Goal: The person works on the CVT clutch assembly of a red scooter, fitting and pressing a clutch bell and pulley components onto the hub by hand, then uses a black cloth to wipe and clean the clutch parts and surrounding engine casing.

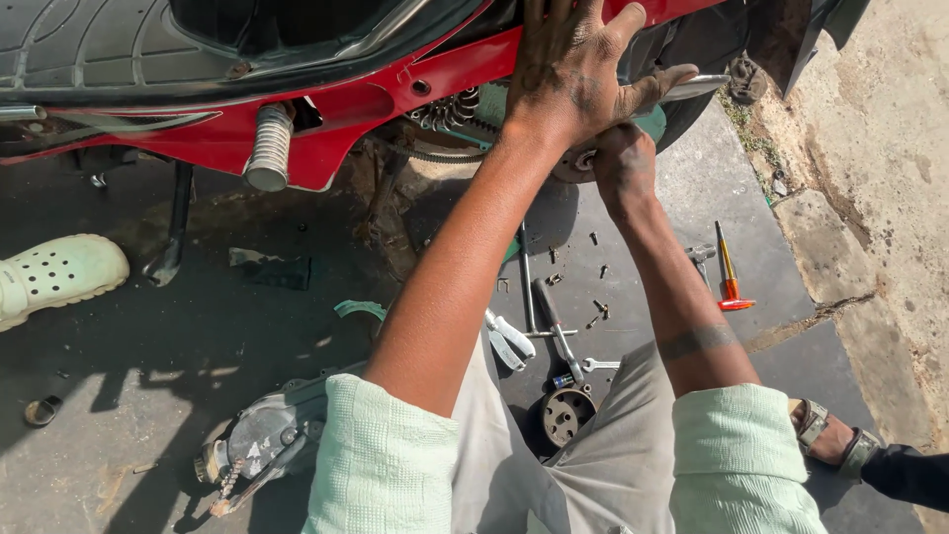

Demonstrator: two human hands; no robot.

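left hand (573,69) lay flat and spread against the red scooter body (346,109), fingers open, gripping nothing, just pressing on the panel. right hand (625,163) was tucked in below it, curled at the round metal part (576,163) by the rear wheel; whether it clenched that part couldn't be told, the left wrist hid it. coil spring (450,107) sat just left of the hands. down on the ground: an orange-handled screwdriver (730,282), scattered bolts (598,309), a wrench (599,365) and a round clutch piece (565,413) near the knees.
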